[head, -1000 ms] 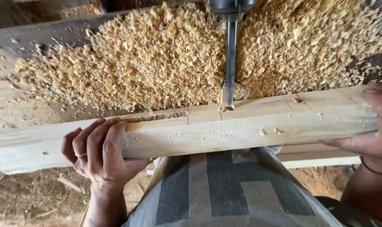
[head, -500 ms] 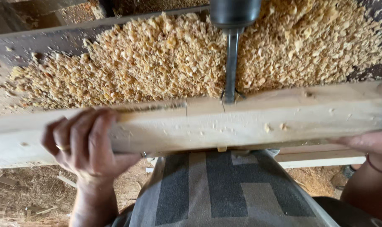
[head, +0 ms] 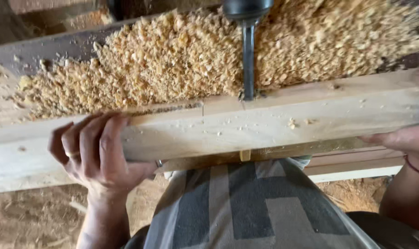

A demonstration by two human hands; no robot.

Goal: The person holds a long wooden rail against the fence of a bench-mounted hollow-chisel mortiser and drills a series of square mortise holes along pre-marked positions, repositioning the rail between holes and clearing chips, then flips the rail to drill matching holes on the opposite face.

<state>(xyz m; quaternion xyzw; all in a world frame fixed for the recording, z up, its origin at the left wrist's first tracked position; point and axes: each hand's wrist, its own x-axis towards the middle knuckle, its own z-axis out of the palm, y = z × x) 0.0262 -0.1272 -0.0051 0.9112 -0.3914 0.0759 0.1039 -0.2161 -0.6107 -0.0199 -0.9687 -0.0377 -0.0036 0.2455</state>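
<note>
Head view: left hand (head: 96, 154) fingers wrapped round wooden beam (head: 246, 127), lower left; right hand (head: 403, 138) gripping beam, right edge; drill bit (head: 248, 60) touching beam, top centre; wood shavings (head: 172, 60) behind.

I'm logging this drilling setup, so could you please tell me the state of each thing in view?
Wooden beam: lying across the view, held at both ends, pencil line across its top.
Drill bit: upright, tip in the beam's top edge.
Wood shavings: heaped behind the beam.
Left hand: fingers wrapped over the beam.
Right hand: gripping the beam's right end, partly blurred.
</note>
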